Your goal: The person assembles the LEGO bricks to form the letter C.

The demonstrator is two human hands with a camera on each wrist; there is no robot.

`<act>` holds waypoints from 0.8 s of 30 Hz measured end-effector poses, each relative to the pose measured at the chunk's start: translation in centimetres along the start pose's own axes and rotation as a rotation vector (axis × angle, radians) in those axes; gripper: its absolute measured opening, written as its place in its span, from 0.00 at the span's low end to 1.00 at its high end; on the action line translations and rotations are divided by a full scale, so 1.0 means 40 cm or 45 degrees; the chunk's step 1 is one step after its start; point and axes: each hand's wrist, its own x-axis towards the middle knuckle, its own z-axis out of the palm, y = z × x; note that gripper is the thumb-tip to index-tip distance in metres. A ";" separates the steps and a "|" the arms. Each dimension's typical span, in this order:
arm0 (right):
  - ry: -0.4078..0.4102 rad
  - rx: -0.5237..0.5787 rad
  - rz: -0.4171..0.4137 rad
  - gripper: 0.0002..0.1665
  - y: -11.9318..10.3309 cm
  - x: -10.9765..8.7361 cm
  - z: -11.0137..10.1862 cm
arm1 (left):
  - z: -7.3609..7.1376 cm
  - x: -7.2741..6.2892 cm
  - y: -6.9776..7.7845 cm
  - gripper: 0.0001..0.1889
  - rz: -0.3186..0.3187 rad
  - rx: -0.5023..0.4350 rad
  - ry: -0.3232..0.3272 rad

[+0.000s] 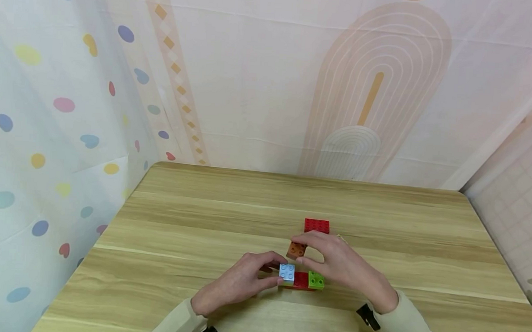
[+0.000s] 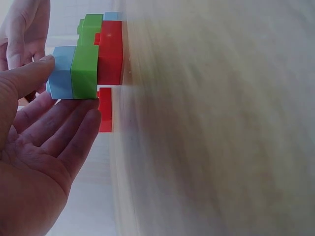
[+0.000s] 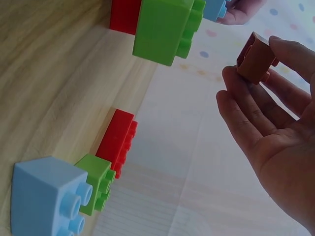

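Note:
My left hand (image 1: pixel 242 277) pinches a light blue building brick (image 1: pixel 286 272) between thumb and fingers. Beneath that one is a green brick (image 2: pixel 84 71), and both sit stacked on the left end of a long red brick (image 1: pixel 301 279). Another green brick (image 1: pixel 315 280) stands on the red brick's right end, leaving a gap of bare red in the middle. Above and behind this gap, my right hand (image 1: pixel 342 260) holds a brown brick (image 1: pixel 296 250) by its sides, thumb against fingers. In the right wrist view the brown brick (image 3: pixel 256 61) is apart from the others.
Farther back on the wooden table (image 1: pixel 201 197) lies a separate red brick (image 1: pixel 317 226). Near it, in the right wrist view, are a loose green brick (image 3: pixel 93 182) and a light blue brick (image 3: pixel 42 189). A patterned curtain (image 1: pixel 252 85) hangs behind the table.

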 end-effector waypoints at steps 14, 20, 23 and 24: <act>0.037 0.042 -0.082 0.25 -0.010 -0.006 0.014 | 0.000 -0.006 -0.002 0.16 0.030 -0.043 0.014; 0.031 0.050 -0.083 0.27 -0.013 -0.006 0.020 | 0.002 -0.009 -0.002 0.15 0.002 -0.070 0.031; 0.024 0.056 -0.060 0.26 -0.014 -0.008 0.025 | 0.002 -0.011 -0.003 0.15 -0.011 -0.079 0.032; 0.023 0.061 -0.053 0.26 -0.015 -0.008 0.026 | 0.001 -0.011 -0.003 0.14 -0.015 -0.078 0.032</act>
